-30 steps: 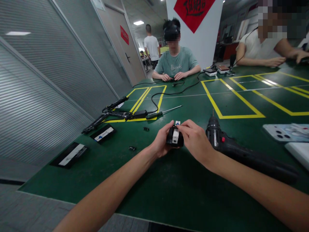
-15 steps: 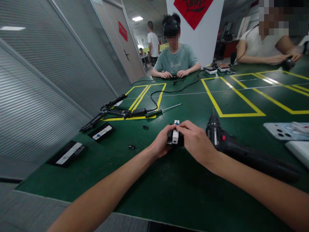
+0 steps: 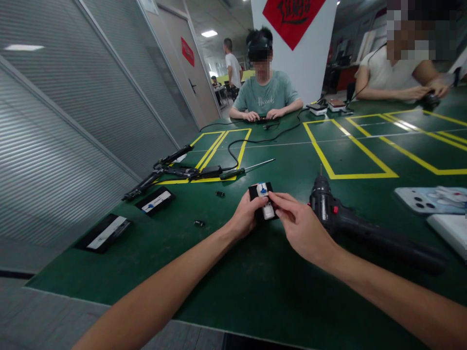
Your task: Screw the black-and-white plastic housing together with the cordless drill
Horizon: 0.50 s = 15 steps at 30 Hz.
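A small black piece with a white and blue part on its face is between my hands, over the green table. My left hand grips it from the left, the thumb lying across the white part. On its right side my right hand has thumb and fingertips brought together at the edge; whether they pinch anything is too small to tell. A black power drill lies just right of my right hand. Two small black pieces rest to the left of my left hand.
Two black plates with white strips lie at the left. Behind them are a black jointed frame, a screwdriver and a cable. A phone lies at the right. Two people sit across the table.
The black piece has tilted, so more of its white and blue face shows. My left thumb now lies across it, and my right fingers have shifted down to its right edge.
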{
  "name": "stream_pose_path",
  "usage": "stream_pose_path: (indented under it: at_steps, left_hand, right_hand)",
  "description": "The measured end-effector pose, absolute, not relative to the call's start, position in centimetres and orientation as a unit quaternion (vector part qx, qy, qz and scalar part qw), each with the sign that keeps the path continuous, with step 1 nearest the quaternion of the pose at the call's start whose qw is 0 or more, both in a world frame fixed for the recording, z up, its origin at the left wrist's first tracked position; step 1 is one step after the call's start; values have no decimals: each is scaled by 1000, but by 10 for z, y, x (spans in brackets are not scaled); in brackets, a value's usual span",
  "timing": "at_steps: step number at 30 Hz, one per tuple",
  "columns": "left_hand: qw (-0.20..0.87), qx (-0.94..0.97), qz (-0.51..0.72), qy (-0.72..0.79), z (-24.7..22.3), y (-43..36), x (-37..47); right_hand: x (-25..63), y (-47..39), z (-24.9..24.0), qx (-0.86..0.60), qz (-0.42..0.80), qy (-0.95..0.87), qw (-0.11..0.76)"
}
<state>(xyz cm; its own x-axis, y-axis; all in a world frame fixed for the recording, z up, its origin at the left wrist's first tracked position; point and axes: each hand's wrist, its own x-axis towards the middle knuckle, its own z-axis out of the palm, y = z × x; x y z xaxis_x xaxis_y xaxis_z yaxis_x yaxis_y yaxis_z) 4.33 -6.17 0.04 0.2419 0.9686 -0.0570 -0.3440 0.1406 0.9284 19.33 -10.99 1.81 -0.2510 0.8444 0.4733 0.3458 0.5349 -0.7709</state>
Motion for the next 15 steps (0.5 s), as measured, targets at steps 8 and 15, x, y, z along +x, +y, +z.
stream_pose_path:
  at_steps: [8, 15]
  left_hand:
    - [604, 534, 446, 388, -5, -38, 32]
    - [596, 559, 423, 392, -1, -33, 25]
  right_hand:
    - [219, -108, 26, -454, 258, -714, 467]
    - [241, -176, 46, -434, 198, -747, 464]
